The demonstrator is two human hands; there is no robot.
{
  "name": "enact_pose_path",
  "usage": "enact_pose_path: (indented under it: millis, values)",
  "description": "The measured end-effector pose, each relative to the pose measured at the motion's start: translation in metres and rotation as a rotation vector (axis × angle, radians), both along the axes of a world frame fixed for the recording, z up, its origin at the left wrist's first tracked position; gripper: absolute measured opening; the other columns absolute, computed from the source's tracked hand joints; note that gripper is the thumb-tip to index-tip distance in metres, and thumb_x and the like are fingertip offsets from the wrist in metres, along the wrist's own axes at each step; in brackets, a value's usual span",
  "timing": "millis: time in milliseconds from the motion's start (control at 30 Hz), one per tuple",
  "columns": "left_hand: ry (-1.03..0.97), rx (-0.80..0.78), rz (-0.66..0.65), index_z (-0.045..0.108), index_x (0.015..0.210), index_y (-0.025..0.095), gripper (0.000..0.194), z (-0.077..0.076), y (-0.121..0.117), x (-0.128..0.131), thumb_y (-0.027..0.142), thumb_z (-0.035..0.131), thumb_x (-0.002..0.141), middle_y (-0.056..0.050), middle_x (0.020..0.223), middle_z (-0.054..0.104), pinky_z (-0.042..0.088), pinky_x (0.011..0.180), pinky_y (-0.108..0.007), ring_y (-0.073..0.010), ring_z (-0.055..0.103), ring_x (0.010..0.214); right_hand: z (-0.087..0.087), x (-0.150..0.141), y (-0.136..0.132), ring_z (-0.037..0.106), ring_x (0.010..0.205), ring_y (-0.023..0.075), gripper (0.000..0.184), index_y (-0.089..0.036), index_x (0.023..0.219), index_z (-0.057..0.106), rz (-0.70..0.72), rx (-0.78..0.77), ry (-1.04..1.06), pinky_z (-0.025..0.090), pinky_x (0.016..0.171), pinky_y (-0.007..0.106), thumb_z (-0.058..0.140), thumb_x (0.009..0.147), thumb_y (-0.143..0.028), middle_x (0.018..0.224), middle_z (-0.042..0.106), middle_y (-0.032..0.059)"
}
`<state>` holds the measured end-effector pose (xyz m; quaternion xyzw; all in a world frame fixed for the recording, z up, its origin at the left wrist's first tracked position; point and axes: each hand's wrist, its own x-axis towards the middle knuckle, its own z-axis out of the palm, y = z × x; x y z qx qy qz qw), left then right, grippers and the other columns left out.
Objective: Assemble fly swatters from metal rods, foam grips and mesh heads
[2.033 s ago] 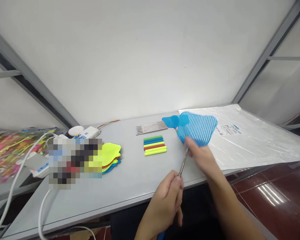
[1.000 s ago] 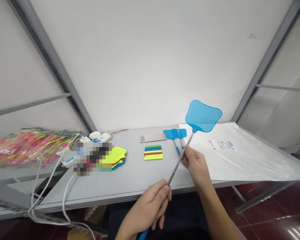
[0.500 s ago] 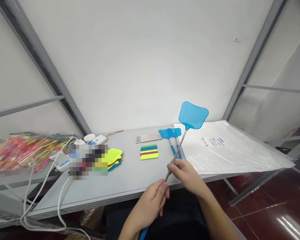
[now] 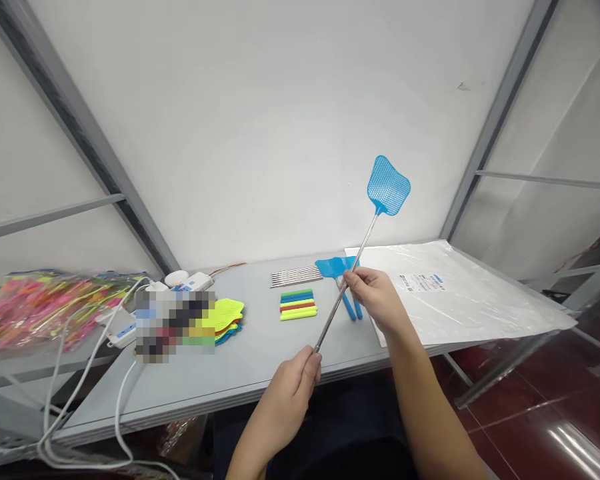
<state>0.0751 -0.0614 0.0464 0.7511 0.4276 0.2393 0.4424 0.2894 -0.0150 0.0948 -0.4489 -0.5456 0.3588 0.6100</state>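
The grey bench (image 4: 260, 347) carries a row of coloured tubes (image 4: 299, 305) in green, blue, red and yellow, laid side by side. Just behind the row of coloured tubes lie slim metal rods (image 4: 296, 277), set parallel. To its right, 2 blue swatters (image 4: 351, 308) lie with their handles towards the front edge; farther right, a white wrapped sheet (image 4: 460, 290) with a printed label overhangs the front edge. Left of the row sits a stack of swatter heads (image 4: 227, 313), yellow on top, with red and blue beneath. Farther left is a pixelated patch, its contents unreadable, with a white power strip (image 4: 196, 282) behind it.
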Motion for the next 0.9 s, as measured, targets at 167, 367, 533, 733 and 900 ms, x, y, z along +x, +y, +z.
enact_pose_path:
  millis: [167, 367, 533, 733, 900]
  values:
    - [0.006, 0.009, 0.002, 0.047, 0.078, 0.022, 0.041, 0.001, -0.001, -0.001, 0.051, 0.028, 0.1, 0.004, 0.064, 0.047, 0.034, 0.066, -0.027, -0.0168, 0.048, 0.066, 0.007, 0.009, 0.009, 0.022, 0.047, 0.0084, 0.042, -0.017, 0.07, 0.061, -0.096, 0.07, 0.072, 0.015, 0.047, 0.027, 0.065, 0.08, -0.058, 0.051, 0.026, -0.0076]
    - [0.017, -0.01, -0.029, 0.045, 0.076, 0.022, 0.041, -0.008, 0.008, -0.004, 0.052, 0.028, 0.1, 0.005, 0.063, 0.045, 0.035, 0.063, -0.026, -0.016, 0.046, 0.062, 0.024, 0.047, 0.042, 0.018, 0.047, 0.0082, 0.046, -0.018, 0.065, 0.058, -0.261, 0.146, 0.163, 0.015, 0.046, 0.027, 0.067, 0.075, -0.063, 0.051, 0.02, -0.0092]
    - [-0.005, -0.045, -0.011, 0.046, 0.077, 0.022, 0.042, -0.016, 0.009, -0.008, 0.054, 0.029, 0.099, 0.005, 0.065, 0.046, 0.037, 0.062, -0.026, -0.0149, 0.047, 0.059, 0.011, 0.032, 0.046, 0.026, 0.048, 0.0085, 0.046, -0.019, 0.075, 0.057, -0.194, 0.102, 0.195, 0.022, 0.045, 0.026, 0.06, 0.079, -0.065, 0.055, 0.027, -0.008]
    - [-0.053, -0.048, 0.005, 0.052, 0.085, 0.021, 0.041, -0.02, 0.007, -0.006, 0.05, 0.028, 0.1, 0.006, 0.058, 0.042, 0.036, 0.059, -0.026, -0.0138, 0.045, 0.054, -0.044, -0.029, -0.009, 0.033, 0.048, 0.0092, 0.041, -0.018, 0.087, 0.06, 0.127, -0.13, 0.104, 0.025, 0.045, 0.024, 0.054, 0.087, -0.059, 0.053, 0.036, -0.007]
    - [-0.014, -0.035, -0.072, 0.048, 0.077, 0.021, 0.042, -0.021, 0.012, -0.005, 0.049, 0.028, 0.1, 0.005, 0.062, 0.046, 0.036, 0.059, -0.025, -0.0133, 0.046, 0.055, -0.046, -0.019, -0.021, 0.029, 0.048, 0.0079, 0.04, -0.015, 0.08, 0.063, 0.293, -0.206, 0.041, 0.021, 0.046, 0.024, 0.058, 0.087, -0.054, 0.052, 0.033, -0.0076]
